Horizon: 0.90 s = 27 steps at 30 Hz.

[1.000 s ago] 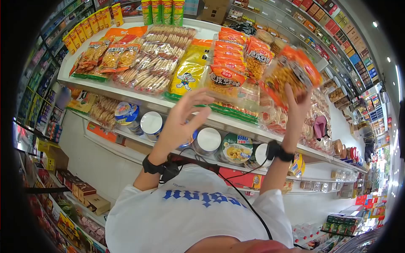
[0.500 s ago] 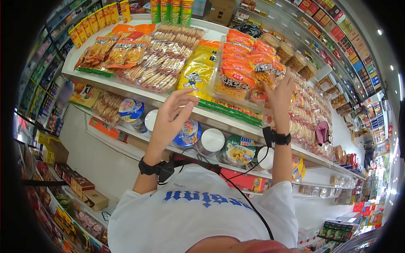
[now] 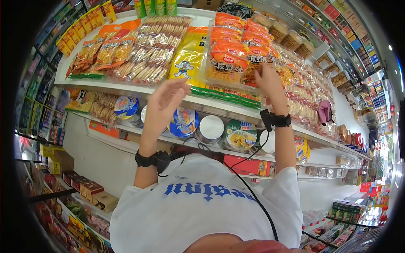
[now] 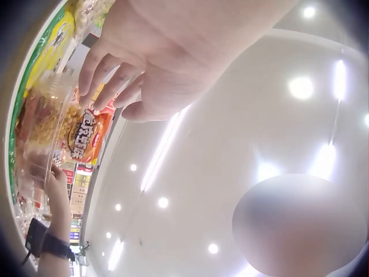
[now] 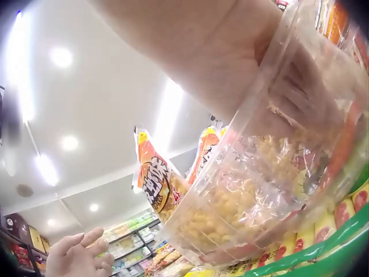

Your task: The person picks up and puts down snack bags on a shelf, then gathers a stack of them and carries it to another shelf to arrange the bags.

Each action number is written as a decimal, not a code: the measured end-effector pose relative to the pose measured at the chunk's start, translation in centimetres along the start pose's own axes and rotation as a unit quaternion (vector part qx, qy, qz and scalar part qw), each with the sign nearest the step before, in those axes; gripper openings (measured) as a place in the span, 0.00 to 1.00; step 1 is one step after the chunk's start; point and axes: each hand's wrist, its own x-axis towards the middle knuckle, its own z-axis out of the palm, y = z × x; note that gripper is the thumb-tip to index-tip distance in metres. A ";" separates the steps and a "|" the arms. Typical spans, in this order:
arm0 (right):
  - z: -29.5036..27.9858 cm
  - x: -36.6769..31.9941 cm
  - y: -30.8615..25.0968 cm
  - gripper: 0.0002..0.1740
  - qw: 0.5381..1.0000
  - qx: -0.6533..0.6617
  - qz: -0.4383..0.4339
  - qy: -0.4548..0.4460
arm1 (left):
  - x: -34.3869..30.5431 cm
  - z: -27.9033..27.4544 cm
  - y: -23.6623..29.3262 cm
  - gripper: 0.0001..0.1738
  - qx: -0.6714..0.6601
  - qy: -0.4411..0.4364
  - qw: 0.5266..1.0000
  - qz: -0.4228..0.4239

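My right hand reaches into a clear plastic bin at the shelf's front, fingers bent at an orange snack bag with black lettering. Seen from the right wrist, the bin's wall covers part of that hand, and yellow pieces show through it. More orange snack bags stand in rows in the bin. My left hand hovers before the shelf edge, near the yellow packs, its fingers loosely extended and holding nothing. In the left wrist view its fingers overlap the bin.
Yellow packs with green edges lie left of the bin, beside rows of wrapped biscuit sticks. Further left are more orange snack bags. On the right are wrapped snacks and a pink item. Instant noodle tubs stand on the shelf below.
My right hand has brought the orange snack bag from the air above the right side down and left into the bin. My left hand has drawn a little left and stays apart from the goods.
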 end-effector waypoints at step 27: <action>-6.9 -12.3 9.1 0.24 0.897 0.239 0.080 0.364 | 12.8 -27.7 -11.9 0.23 0.601 0.355 0.691 0.189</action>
